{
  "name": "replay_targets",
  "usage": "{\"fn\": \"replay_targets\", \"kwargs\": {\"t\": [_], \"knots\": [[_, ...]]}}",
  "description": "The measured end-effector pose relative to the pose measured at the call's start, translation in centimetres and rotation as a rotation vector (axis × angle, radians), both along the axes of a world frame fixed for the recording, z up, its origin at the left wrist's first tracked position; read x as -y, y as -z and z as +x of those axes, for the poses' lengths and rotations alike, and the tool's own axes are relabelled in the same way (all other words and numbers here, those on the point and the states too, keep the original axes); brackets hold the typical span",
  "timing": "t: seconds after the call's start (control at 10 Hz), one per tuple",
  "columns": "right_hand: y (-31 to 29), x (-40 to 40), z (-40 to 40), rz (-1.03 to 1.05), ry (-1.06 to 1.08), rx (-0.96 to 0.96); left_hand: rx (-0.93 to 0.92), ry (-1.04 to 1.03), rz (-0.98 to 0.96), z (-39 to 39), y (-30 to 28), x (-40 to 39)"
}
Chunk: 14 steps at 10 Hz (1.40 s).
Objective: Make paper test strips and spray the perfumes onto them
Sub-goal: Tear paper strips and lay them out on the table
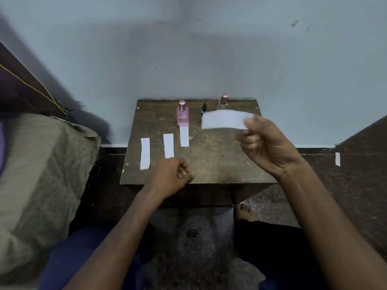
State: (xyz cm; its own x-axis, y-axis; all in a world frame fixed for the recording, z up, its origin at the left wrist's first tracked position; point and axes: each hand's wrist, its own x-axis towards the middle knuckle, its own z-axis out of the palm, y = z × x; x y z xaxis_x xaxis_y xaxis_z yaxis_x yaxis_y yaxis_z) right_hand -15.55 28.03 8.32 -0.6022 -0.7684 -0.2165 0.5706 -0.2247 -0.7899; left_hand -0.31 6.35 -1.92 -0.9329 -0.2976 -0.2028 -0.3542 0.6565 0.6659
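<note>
White paper piece (225,119) is being pinched by the right hand (266,147) above the table (219,164); the left hand (170,176) is resting curled and holding nothing by its front edge.

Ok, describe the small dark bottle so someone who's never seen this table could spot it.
Look at the brown wooden table against the pale wall. Along its far edge stand three bottles; the small dark bottle is the middle one, between the pink perfume bottle and the clear bottle. It is the shortest, with a black cap.

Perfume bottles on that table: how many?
3, along the far edge: pink bottle, small dark bottle, clear bottle partly behind the held paper, which might hide more.
</note>
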Motion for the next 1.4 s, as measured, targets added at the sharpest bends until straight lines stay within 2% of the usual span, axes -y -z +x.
{"fn": "replay_targets", "kwargs": {"t": [0.1,0.2,0.3,0.4,0.5,0.6,0.7,0.8,0.9,1.0,1.1,1.2,1.3,1.4], "knots": [[2.5,0.0,0.1,0.669,-0.056,-0.401,0.011,0.009,-0.018,-0.1,0.0,0.0],[4.3,-0.2,0.2,1.175,-0.053,-0.960,0.017,0.018,-0.023,-0.2,0.1,0.0],[1.8,0.5,1.1,0.321,-0.010,-0.300,0.019,0.013,-0.024,-0.4,0.4,-0.1],[2.3,1.0,1.1,0.353,-0.036,-0.288,0.035,0.013,-0.036,-0.5,0.3,-0.2],[4.6,0.8,0.9,1.223,-0.055,-1.036,0.059,0.026,-0.037,-0.5,0.1,-0.1],[3.6,0.8,0.9,0.583,0.077,-0.529,-0.011,0.056,-0.077,-0.8,0.0,-0.2],[2.0,0.6,0.8,-0.009,0.143,-0.030,-0.242,0.074,-0.218,-1.1,-0.1,-0.5],[3.0,0.1,0.2,0.305,0.156,-0.196,-0.220,0.200,-0.327,-1.0,0.4,-1.9],[5.1,-1.0,0.0,1.022,0.133,-0.728,0.008,0.356,-0.480,-0.4,2.5,-3.7],[4.9,-0.9,0.2,0.891,0.129,-0.697,0.029,0.389,-0.544,0.0,4.0,-4.0],[1.8,-0.9,0.8,0.086,0.053,-0.124,0.017,0.392,-0.519,-0.2,4.3,-3.6],[0.6,-1.1,1.1,-0.278,-0.026,0.166,0.012,0.377,-0.550,-0.1,4.4,-3.9],[2.9,-1.2,2.0,0.834,0.037,-0.588,0.015,0.350,-0.535,-0.1,4.0,-4.0],[2.0,-0.6,3.4,0.884,0.119,-0.669,0.034,0.344,-0.549,-0.2,3.7,-4.2]]}}
